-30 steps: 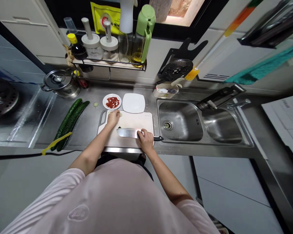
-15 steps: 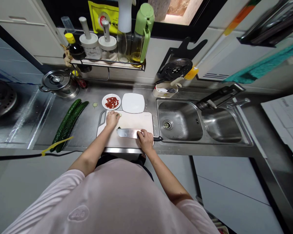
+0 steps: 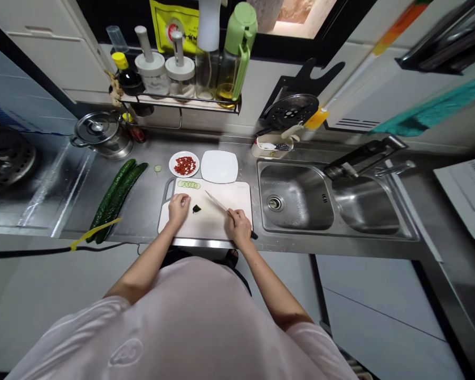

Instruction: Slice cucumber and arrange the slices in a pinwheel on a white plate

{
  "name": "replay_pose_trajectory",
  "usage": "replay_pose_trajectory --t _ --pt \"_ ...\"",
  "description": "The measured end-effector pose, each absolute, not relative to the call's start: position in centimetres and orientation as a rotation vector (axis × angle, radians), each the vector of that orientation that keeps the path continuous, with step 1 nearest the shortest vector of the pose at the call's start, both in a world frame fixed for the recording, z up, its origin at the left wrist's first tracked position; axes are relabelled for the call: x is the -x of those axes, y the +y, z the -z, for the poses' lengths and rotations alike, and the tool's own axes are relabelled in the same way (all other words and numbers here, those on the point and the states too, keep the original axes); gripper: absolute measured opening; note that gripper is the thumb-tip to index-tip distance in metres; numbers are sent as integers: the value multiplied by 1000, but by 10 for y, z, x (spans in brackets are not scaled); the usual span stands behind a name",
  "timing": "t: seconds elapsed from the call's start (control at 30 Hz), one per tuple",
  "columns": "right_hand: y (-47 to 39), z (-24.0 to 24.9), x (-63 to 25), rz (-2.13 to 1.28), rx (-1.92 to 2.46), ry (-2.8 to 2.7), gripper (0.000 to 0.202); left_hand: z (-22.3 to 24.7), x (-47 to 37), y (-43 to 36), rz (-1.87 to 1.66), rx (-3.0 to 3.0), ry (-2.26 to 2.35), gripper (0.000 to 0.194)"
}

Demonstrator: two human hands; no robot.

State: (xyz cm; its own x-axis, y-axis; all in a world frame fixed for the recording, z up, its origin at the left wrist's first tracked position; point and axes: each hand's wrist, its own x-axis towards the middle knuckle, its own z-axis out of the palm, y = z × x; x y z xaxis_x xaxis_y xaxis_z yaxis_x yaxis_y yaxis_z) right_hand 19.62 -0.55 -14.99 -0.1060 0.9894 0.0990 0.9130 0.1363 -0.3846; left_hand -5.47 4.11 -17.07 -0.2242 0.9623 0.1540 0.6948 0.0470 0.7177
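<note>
My right hand [image 3: 239,227] grips the kitchen knife [image 3: 218,201] by its dark handle. Its blade is turned on edge and points up and left over the white cutting board [image 3: 217,227]. Above the board's left part is my left hand [image 3: 179,208], fingers loosely bent, with nothing visible in them. Between the hands lies a small dark green piece [image 3: 197,209]. A row of thin cucumber slices [image 3: 189,184] overlaps along the board's upper left edge.
Two whole cucumbers [image 3: 116,198] and one loose slice [image 3: 158,168] lie left of the board. Behind it stand a plate of chopped red pieces [image 3: 184,164] and a white square plate [image 3: 219,167]. A steel sink [image 3: 296,198] is on the right, a lidded pot [image 3: 103,137] on the left.
My left hand has come off the slices and moved down and left, uncovering the row. The knife has swung from lying flat to edge-on, its tip now pointing up and left.
</note>
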Motion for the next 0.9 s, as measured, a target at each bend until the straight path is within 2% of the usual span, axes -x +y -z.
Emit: replay_pose_trajectory --t 0.27,0.9 --pt "0 137 -182 -553 1845 -2171 32 175 43 11 -981 -1745 1840 21" --pt "11 106 -156 -729 1906 -2535 32 189 47 9 -1104 -1955 1671 19"
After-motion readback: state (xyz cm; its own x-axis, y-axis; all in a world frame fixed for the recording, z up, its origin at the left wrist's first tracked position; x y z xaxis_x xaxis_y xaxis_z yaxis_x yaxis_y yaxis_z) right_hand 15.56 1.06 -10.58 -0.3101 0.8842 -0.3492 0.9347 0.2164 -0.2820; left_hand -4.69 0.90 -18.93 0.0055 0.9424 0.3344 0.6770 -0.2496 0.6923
